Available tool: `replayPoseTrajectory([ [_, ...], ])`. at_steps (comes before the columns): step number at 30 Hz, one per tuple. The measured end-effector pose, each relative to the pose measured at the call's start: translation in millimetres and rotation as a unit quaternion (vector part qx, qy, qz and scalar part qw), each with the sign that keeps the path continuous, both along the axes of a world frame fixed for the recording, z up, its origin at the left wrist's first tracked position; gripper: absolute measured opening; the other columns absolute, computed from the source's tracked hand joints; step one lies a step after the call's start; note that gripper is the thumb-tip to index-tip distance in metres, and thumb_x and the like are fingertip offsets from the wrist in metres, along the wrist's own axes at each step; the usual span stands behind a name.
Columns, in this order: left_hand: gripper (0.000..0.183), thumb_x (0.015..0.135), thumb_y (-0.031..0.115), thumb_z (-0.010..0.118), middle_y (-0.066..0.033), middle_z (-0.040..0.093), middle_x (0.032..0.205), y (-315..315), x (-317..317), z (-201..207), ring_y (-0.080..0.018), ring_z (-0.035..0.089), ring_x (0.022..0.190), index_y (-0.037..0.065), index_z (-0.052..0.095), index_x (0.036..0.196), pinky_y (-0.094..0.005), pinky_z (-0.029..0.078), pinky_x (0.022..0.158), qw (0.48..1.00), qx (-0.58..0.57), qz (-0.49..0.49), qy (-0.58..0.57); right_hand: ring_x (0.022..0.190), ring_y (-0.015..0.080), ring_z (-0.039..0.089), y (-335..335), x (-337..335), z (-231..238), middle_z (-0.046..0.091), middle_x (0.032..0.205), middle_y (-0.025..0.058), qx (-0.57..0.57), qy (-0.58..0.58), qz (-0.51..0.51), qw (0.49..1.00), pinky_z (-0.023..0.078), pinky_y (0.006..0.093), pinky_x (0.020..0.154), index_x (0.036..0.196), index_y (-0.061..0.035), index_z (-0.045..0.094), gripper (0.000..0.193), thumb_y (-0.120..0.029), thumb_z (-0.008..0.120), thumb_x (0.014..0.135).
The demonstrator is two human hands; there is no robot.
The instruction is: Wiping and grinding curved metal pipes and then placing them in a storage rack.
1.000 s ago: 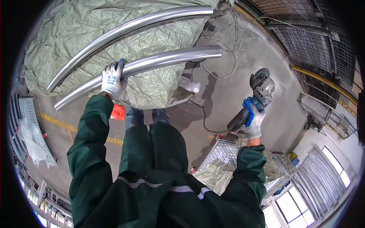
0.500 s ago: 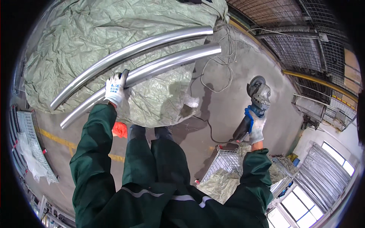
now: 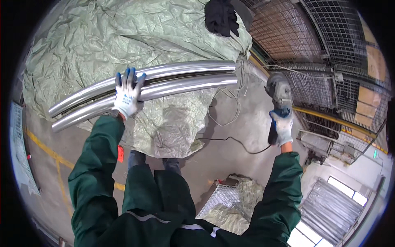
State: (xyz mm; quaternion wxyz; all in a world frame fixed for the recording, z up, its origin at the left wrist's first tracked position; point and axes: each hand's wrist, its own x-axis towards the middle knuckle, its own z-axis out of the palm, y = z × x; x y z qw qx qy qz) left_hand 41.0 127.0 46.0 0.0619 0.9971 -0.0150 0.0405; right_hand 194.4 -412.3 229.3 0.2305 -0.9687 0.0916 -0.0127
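Note:
Two curved, shiny metal tubes lie side by side on a crumpled pale green tarp: the far tube (image 3: pixel 187 70) and the near tube (image 3: pixel 187 87). My left hand (image 3: pixel 126 98), in a white glove with blue fingertips, rests across the near tube. Its fingers are spread and reach onto the far tube. Off to the right, my right hand (image 3: pixel 284 128), gloved alike, is wrapped round the body of an angle grinder (image 3: pixel 282 91). The grinder's head and disc point away from me, apart from the tubes. Whether the disc is spinning, I cannot tell.
The grinder's dark cord (image 3: pixel 242 149) runs over the floor to the tarp (image 3: pixel 103 45). A black cloth (image 3: pixel 221 18) lies at the tarp's far edge. Wire mesh cages (image 3: pixel 325 24) stand far right, and a mesh basket (image 3: pixel 218 201) sits near my legs. A pale cable (image 3: pixel 226 122) loops beyond the tarp.
The tubes now lie closer together. My left hand has gone from gripping the near tube to lying spread over both. My right hand has moved the grinder slightly farther away. The view has shifted.

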Motion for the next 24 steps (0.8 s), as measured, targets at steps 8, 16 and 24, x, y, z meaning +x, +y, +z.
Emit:
replayPoseTrajectory([
  [8,0.113,0.053,0.031,0.080,-0.0277,0.030,0.151,-5,-1,-18,-0.0457,0.028,0.140,0.013,0.030,0.153,-0.0619,0.012,0.117,0.990,-0.034,0.082,0.112,0.087,0.0287,0.066,87,159,-46,0.070,0.102,0.0169,-0.029,0.039,0.242,0.969,0.054,0.0354,0.080,0.123,-0.0007,0.059,0.069,-0.021,0.083,0.062],
  [16,0.118,0.054,0.035,0.084,-0.0263,0.018,0.160,-27,-26,-34,-0.0451,0.014,0.149,0.017,0.027,0.156,-0.0630,0.007,0.119,0.992,-0.069,0.096,0.032,0.104,0.0283,0.065,232,230,-103,0.068,0.117,0.0165,-0.088,0.050,0.411,0.906,0.051,0.0345,0.091,0.134,-0.0041,0.056,0.074,-0.015,0.079,0.065],
  [24,0.115,0.058,0.039,0.084,-0.0220,0.017,0.161,-32,-36,-38,-0.0436,0.015,0.149,0.020,0.029,0.156,-0.0639,0.008,0.119,0.992,-0.078,0.097,0.023,0.104,0.0302,0.065,296,251,-191,0.067,0.120,0.0164,-0.077,0.123,0.466,0.873,0.051,0.0354,0.093,0.138,-0.0044,0.052,0.081,-0.017,0.081,0.063],
])
